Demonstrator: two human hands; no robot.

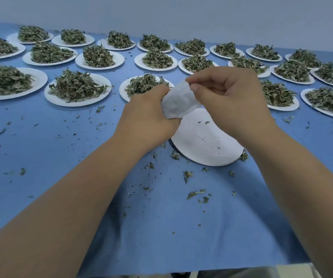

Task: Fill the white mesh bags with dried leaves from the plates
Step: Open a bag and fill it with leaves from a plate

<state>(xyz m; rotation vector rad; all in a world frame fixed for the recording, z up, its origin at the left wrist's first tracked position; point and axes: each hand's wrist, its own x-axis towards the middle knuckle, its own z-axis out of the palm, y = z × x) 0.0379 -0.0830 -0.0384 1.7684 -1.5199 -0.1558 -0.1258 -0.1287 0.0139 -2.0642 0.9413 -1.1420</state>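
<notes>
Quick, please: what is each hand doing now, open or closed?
Left hand: closed, gripping the white mesh bag.
Right hand: closed, pinching the same bag's upper edge.

Twenty-one heaped plates (pixel 41 76), one empty plate (pixel 207 145), one bag (pixel 178 102).

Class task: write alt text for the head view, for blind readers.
The left hand and right hand hold a white mesh bag over a nearly empty plate on a blue table; plates heaped with dried leaves lie beyond.

A blue-covered table (pixel 41 137) bears white plates (pixel 75 103) of dried leaves (pixel 75 88), one nearly bare plate (pixel 207 145) and scattered bits (pixel 187 175).
</notes>
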